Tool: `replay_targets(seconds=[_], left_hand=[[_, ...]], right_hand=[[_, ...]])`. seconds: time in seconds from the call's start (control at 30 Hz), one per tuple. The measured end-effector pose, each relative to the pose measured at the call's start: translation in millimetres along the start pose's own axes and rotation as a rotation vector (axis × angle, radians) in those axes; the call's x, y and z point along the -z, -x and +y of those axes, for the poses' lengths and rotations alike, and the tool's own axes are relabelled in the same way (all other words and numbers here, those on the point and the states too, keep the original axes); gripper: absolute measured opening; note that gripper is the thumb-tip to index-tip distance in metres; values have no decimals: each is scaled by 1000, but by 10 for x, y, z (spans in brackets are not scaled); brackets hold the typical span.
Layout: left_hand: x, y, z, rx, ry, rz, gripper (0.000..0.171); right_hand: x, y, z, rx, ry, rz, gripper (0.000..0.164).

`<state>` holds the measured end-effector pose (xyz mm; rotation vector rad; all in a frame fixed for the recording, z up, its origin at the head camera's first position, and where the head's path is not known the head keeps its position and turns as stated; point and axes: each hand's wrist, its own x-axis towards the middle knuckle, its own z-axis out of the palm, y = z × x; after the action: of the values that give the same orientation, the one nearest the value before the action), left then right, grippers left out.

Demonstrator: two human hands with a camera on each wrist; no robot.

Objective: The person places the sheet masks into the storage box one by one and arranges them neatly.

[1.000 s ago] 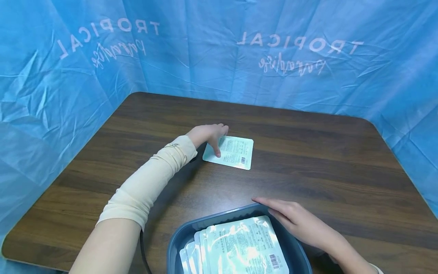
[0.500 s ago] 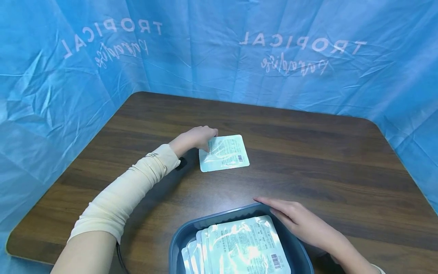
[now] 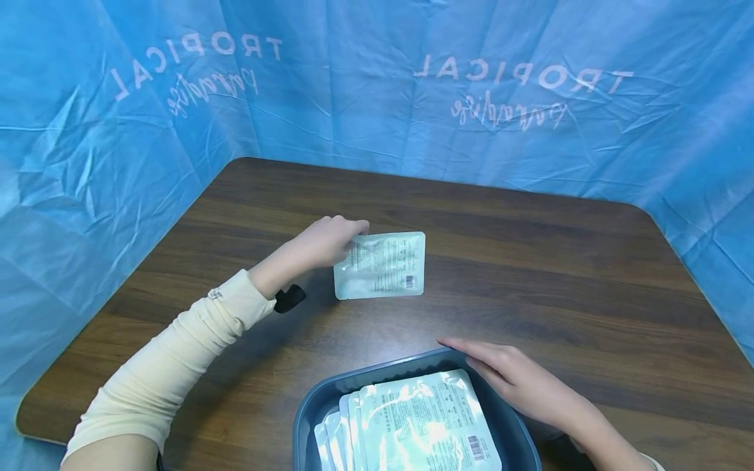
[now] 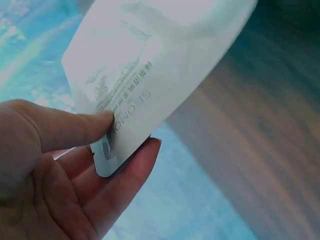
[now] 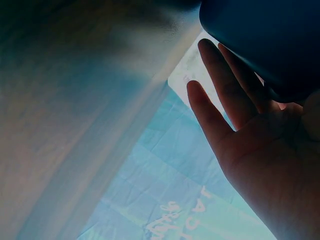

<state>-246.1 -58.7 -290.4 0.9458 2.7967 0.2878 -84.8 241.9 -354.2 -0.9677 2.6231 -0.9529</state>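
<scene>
My left hand (image 3: pixel 326 242) pinches the left edge of a pale green sheet mask packet (image 3: pixel 379 265) and holds it over the middle of the table. In the left wrist view the thumb (image 4: pixel 80 127) lies on the printed face, with fingers behind the packet's corner. Below, a dark blue plastic basin (image 3: pixel 347 378) contains several similar packets (image 3: pixel 424 418), overlapping in a stack. My right hand (image 3: pixel 515 379) rests at the basin's upper right corner, its fingers straight. From the right wrist, those fingers (image 5: pixel 225 90) show extended beside the basin's wall; the thumb is mostly hidden.
The brown wood-grain table (image 3: pixel 559 275) has rounded corners. Blue printed sheeting (image 3: pixel 365 85) hangs behind it and along both sides. A black wrist device (image 3: pixel 290 299) sits under the left wrist.
My left hand has taken hold of the packet, raised it and drawn it a little left and nearer, tilting it up. The right hand and the basin have stayed in place.
</scene>
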Motion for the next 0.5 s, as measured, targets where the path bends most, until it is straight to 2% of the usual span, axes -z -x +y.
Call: replay_targets(seconds=[0.1,0.2,0.33,0.4,0.5], left_hand=[[81,119,66,-16,13,50,29],[163,239,98,-61,60,142,25],[302,420,130,-169,214,271,19],[364,507,168,-219,329,285,17],[417,621,278,-278,505,231,14]], right_hand=[[-3,4,1,-6,-8,-5,41],[-8,5,1,-5,-8,-6,41],[-14,6,6,11,-5,-4,41],[-16,5,13,25,-5,0,42],[-21,-2,25,30,-25,0,42]])
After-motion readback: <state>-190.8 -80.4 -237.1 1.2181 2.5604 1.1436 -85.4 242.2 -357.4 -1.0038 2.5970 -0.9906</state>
